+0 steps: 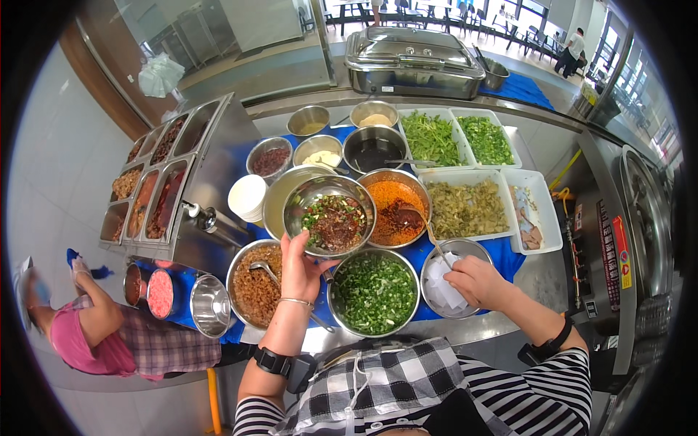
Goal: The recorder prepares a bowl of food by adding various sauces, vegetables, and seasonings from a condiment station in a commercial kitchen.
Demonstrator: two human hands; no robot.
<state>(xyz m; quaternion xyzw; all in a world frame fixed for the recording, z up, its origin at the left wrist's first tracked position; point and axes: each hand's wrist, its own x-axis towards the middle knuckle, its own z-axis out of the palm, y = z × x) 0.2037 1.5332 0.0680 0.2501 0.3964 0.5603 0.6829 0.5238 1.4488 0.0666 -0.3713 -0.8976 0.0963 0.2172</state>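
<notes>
My left hand [298, 269] is closed on the rim of a steel mixing bowl [333, 187] that holds chopped scallions and dark red seasoning. This bowl hangs above the table, tilted a little toward me. My right hand [476, 282] grips the end of a long-handled spoon [435, 245], whose head lies in orange-red chili sauce [387, 198] in a steel bowl. Below that hand, a steel bowl [486, 254] contains white paper-like slips. Chopped scallions [374, 291] fill a bowl in front of me. Left of them is brown minced filling [251, 283] with a spoon.
White tubs of greens [432, 138] and pickled vegetables [469, 207] stand right. A bowl of dark liquid [373, 147] sits behind. Stacked white bowls [247, 196] and a topping rack [207, 178] are left. A co-worker [94, 320] is at lower left. A chafing dish [414, 62] stands behind.
</notes>
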